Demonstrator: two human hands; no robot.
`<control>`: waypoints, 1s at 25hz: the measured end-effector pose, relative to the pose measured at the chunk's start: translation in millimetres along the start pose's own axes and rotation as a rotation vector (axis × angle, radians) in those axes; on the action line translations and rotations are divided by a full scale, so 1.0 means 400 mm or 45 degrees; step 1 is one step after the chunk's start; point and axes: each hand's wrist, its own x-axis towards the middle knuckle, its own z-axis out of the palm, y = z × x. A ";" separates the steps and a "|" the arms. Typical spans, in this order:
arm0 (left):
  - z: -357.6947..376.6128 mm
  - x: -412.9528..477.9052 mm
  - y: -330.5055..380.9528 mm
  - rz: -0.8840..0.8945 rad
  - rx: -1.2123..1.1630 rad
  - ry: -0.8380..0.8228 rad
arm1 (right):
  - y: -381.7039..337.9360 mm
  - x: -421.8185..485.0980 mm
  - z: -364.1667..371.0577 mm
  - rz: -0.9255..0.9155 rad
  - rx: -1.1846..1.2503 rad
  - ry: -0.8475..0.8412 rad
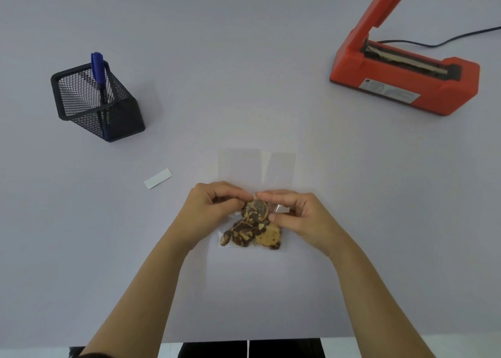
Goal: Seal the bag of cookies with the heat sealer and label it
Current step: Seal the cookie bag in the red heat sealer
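A clear plastic bag lies flat in the middle of the table, its empty upper part pointing away from me. Several brown chocolate-chip cookies fill its near end. My left hand pinches the bag at the left of the cookies. My right hand pinches it at the right, fingertips nearly meeting over the top cookie. An orange heat sealer stands at the far right with its arm raised. A small white label lies to the left of the bag.
A black mesh pen holder with a blue marker stands at the far left. The sealer's black cord runs off to the right. The table's near edge is just below my forearms.
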 end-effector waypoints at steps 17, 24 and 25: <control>-0.035 0.008 -0.005 0.002 0.033 -0.190 | 0.008 0.006 0.017 -0.019 0.034 0.138; -0.040 0.003 -0.014 0.021 0.060 -0.214 | -0.003 0.007 0.020 -0.029 -0.001 0.156; -0.041 0.002 -0.013 0.027 0.064 -0.216 | -0.007 0.006 0.021 -0.026 -0.006 0.164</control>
